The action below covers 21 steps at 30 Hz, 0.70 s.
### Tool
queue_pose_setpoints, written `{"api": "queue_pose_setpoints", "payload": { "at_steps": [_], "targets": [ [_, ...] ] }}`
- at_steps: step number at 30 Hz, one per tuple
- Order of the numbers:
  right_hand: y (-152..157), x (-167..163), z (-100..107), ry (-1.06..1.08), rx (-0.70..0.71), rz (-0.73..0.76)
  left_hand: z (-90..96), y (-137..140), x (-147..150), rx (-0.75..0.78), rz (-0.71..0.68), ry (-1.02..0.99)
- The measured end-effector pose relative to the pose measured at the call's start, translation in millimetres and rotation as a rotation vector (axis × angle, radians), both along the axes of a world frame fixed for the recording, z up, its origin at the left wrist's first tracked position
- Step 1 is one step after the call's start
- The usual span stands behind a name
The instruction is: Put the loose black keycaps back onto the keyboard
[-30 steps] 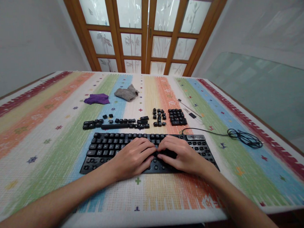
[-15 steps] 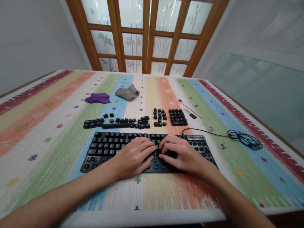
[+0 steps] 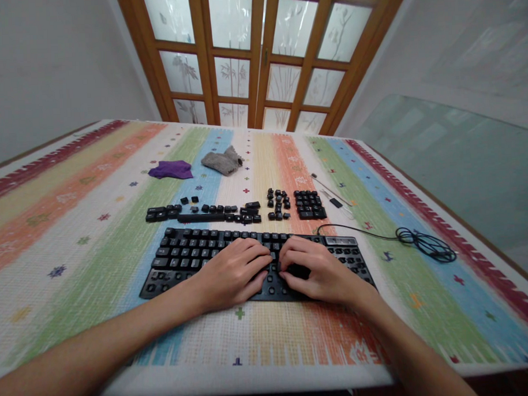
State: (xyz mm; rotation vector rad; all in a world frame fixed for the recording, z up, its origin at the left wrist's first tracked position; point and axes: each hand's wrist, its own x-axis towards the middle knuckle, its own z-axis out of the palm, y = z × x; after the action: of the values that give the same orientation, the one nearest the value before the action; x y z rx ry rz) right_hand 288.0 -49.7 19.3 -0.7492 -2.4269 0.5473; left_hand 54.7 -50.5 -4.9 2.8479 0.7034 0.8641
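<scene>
A black keyboard (image 3: 188,251) lies on the striped cloth. Its upper left rows carry keycaps, while lower and right-hand parts show bare key sockets. My left hand (image 3: 236,269) rests on the middle of the keyboard, fingers pointing right, with a gap between thumb and index finger and nothing seen in it. Close to its fingertips, my right hand (image 3: 313,264) is bent over the keys. Its thumb and index finger are drawn together at a key spot; whatever lies between them is hidden. Behind the keyboard sit loose black keycaps (image 3: 310,205) in groups, including a long space bar (image 3: 206,218).
A coiled black cable (image 3: 425,244) runs from the keyboard to the right. Thin tools (image 3: 333,190) lie beyond the number-pad keycaps. Farther back are a purple cloth (image 3: 170,169) and a grey cloth (image 3: 222,162). Wooden glazed doors (image 3: 256,54) stand behind the table.
My right hand has shifted slightly to the right and down, its fingertips a little farther from my left hand. My left hand stays in place.
</scene>
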Motion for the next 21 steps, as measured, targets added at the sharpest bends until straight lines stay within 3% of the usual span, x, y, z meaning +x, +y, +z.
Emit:
{"api": "queue_pose_setpoints", "payload": {
  "at_steps": [21],
  "targets": [
    [-0.9,-1.9,-2.8,-0.014,0.030,0.006,0.9,0.4,0.0,0.023,0.000,0.004]
  ]
}}
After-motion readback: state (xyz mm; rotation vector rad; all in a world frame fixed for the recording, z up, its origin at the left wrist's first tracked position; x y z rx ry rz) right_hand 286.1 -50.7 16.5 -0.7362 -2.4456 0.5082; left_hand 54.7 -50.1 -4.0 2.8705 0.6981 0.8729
